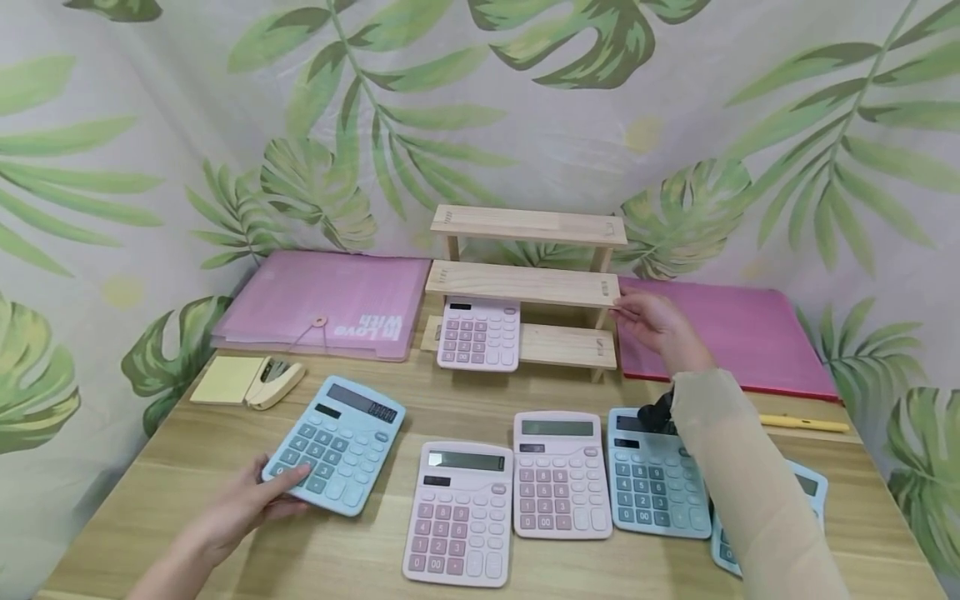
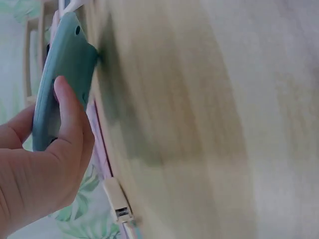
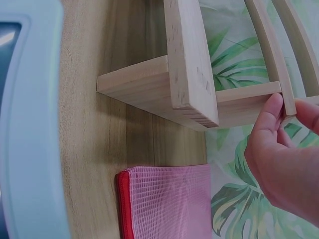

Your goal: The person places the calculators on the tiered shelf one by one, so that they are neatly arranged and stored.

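My left hand [image 1: 236,508] grips a blue calculator [image 1: 337,446] by its lower left corner, thumb over the keys and fingers beneath. In the left wrist view, that calculator [image 2: 65,74] is tilted, with part of its back showing. My right hand [image 1: 663,329] pinches the right end of the middle board of a three-tier wooden shelf [image 1: 525,283]. The right wrist view shows this hand [image 3: 284,159] with thumb and fingers on either side of the board. A pink-and-white calculator [image 1: 478,335] leans on the lowest tier, at its left; its top is hidden under the middle board.
Along the front lie two pink-and-white calculators [image 1: 459,512] [image 1: 562,475], a blue one [image 1: 652,492], and another blue one [image 1: 813,483] partly behind my sleeve. A pink folder [image 1: 330,292], sticky notes [image 1: 225,379] and a stapler [image 1: 279,383] are left; a pink mesh pouch [image 1: 727,333] and yellow pen [image 1: 806,423] right.
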Demonstrator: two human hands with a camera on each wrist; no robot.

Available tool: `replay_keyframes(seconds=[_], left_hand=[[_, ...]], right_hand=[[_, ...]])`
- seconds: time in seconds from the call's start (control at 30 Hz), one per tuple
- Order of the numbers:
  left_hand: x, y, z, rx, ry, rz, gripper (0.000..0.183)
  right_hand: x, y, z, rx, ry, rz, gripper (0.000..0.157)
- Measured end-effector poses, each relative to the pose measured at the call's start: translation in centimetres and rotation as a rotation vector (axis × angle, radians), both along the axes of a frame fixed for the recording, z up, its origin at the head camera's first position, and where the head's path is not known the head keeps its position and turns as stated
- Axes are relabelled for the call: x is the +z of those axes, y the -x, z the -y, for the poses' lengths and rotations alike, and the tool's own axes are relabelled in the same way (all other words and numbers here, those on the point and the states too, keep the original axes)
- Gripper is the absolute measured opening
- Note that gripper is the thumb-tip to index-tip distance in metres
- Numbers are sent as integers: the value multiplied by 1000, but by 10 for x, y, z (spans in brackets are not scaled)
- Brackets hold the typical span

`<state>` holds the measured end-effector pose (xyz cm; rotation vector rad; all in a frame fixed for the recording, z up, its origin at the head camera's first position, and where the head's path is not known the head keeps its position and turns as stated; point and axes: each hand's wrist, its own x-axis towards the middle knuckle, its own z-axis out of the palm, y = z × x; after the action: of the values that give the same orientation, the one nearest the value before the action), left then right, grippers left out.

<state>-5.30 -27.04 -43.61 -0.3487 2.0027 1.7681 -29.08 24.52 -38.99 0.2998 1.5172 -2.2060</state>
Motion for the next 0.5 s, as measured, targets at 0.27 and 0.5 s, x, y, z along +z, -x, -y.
replay_keyframes(seconds=[0.27, 0.5], left_hand=[[37, 13, -32, -38, -239, -52, 67], [69, 51, -118, -111, -549, 133, 67]], right_hand=[[0, 1, -3, 2, 9, -29, 68], [-1, 1, 0, -8, -3, -29, 66]])
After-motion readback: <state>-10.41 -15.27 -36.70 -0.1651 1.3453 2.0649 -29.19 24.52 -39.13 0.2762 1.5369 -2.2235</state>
